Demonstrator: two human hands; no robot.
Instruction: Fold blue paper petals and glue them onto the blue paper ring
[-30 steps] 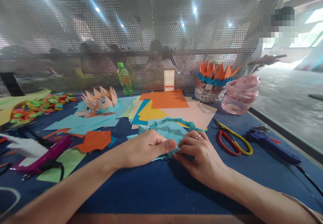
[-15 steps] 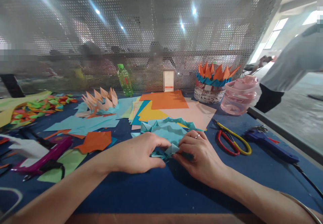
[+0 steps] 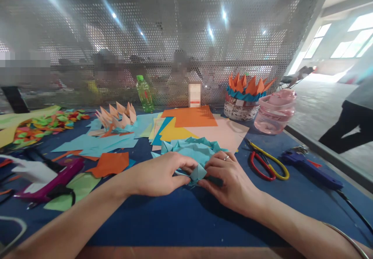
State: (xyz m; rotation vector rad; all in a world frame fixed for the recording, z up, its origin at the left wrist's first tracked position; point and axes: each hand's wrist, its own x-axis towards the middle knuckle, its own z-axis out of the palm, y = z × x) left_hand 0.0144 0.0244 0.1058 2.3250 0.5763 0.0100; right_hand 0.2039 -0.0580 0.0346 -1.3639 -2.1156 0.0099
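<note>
A ring of folded light-blue paper (image 3: 190, 147) with pointed tips lies on the blue table in front of me. At its near side, my left hand (image 3: 166, 172) pinches the folded paper between thumb and fingers. My right hand (image 3: 230, 177), wearing a ring on one finger, grips the same paper ring from the right. Between the two hands stands a light-blue folded point (image 3: 198, 172). The fingertips partly hide the near edge of the ring.
Scissors (image 3: 268, 161) and a blue glue gun (image 3: 313, 169) lie at right. Behind are coloured sheets (image 3: 189, 117), a peach paper crown (image 3: 116, 117), a green bottle (image 3: 144, 93), a pink jug (image 3: 274, 113) and an orange-pointed basket (image 3: 241, 107). A purple power strip (image 3: 65, 177) lies left.
The light-blue paper ring has shifted slightly, and its near point now shows more fully between my fingers. The person at the far right has moved further right.
</note>
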